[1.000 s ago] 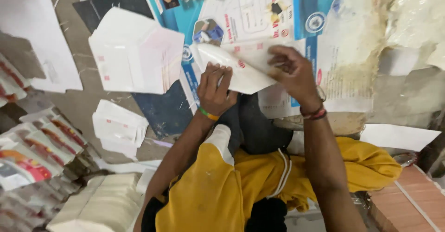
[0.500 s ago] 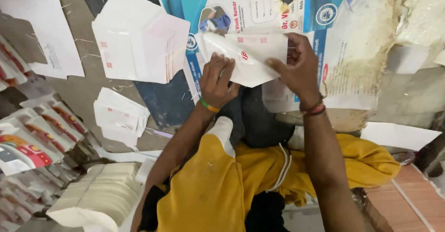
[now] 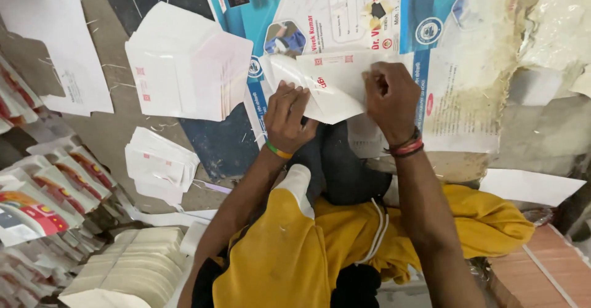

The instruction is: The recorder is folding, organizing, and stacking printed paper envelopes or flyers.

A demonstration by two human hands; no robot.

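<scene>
Both my hands hold a white paper envelope (image 3: 335, 83) with small red marks, over my knee. My left hand (image 3: 289, 117) pinches its lower left part, fingers laid flat on the paper. My right hand (image 3: 391, 98) is closed on its right side and presses a flap down. The envelope is partly folded and lies over a large blue and white printed sheet (image 3: 394, 31) spread on the floor.
A thick stack of white envelopes (image 3: 188, 68) sits to the left, a smaller stack (image 3: 160, 163) below it. Colourful printed packets (image 3: 43, 197) fan out at far left, a pile of cream paper (image 3: 132, 271) at bottom left. Loose white sheets (image 3: 529, 185) lie right.
The envelope has been turned and flattened between my hands. My right hand shifted onto its right side, closing into a fist on the flap. My left hand stayed at the lower left.
</scene>
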